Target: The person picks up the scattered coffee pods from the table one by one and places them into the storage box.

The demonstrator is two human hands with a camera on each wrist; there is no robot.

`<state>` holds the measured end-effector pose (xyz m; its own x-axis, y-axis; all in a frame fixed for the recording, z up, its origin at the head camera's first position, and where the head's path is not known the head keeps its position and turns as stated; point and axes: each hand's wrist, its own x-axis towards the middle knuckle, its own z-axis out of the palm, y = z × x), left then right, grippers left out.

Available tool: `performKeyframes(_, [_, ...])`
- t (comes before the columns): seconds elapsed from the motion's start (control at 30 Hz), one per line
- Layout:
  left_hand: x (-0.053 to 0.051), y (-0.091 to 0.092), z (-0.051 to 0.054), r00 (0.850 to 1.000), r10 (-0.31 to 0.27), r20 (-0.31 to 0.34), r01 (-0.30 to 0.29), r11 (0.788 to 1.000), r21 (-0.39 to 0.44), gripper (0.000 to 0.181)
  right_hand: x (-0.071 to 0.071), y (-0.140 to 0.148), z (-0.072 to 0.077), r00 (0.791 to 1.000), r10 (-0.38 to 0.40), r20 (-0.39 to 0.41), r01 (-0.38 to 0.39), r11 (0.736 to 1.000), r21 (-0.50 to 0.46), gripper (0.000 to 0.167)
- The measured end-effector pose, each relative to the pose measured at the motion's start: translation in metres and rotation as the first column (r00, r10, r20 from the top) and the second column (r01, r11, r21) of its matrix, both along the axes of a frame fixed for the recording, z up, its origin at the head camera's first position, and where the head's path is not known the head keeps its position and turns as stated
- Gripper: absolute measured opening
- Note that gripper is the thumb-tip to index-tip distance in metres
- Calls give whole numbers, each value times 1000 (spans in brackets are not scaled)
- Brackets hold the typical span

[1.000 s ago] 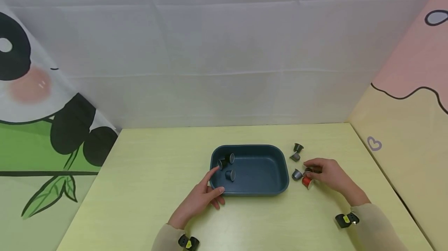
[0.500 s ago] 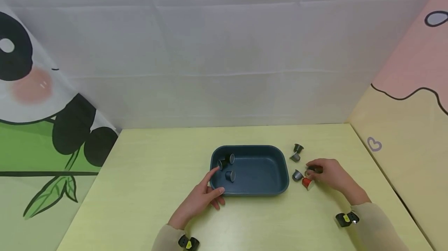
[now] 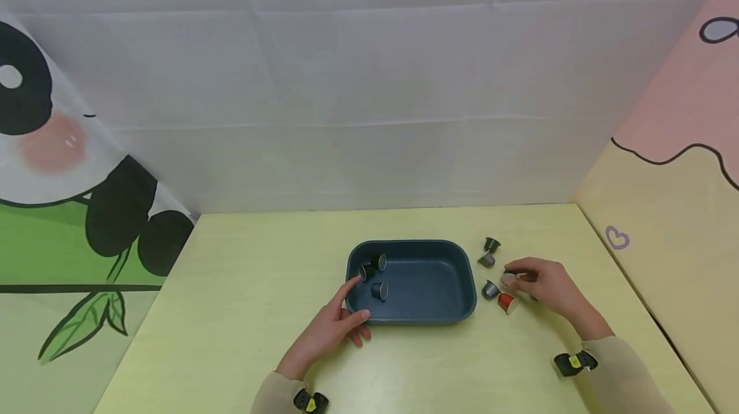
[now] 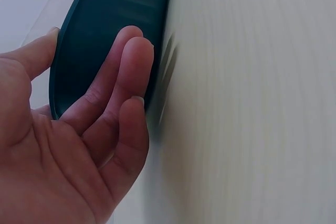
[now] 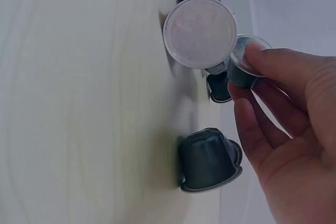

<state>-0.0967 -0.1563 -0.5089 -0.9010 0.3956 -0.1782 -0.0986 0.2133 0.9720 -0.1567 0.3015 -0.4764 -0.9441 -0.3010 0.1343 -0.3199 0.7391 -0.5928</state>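
A dark blue tray (image 3: 430,285) lies on the table, with several dark coffee capsules (image 3: 379,290) at its left end. My left hand (image 3: 330,330) rests at its front left corner, index finger and thumb touching the rim; in the left wrist view the other fingers (image 4: 137,66) hang loosely against its outer side. To the right of the tray, my right hand (image 3: 545,285) pinches a dark coffee capsule (image 5: 243,74) with a pale lid between thumb and fingers. Next to it lie a red capsule (image 3: 506,301) and a grey-blue capsule (image 3: 490,289).
Behind the right hand are a black capsule (image 3: 492,244) and a grey capsule (image 3: 487,259). The right wrist view shows another dark capsule (image 5: 207,161) on the table, close under the hand. A white cloth wall (image 3: 369,112) stands behind the table.
The capsule in my right hand has come up slightly and turned, so its pale lid now shows. The left hand and the tray have stayed put.
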Motion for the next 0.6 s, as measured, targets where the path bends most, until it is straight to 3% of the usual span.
performKeyframes(0.6, [-1,0,-1,1000,-1,1,1,1000,-1,76,-7,-15,19,999,11,-49,-15,998,-68,30])
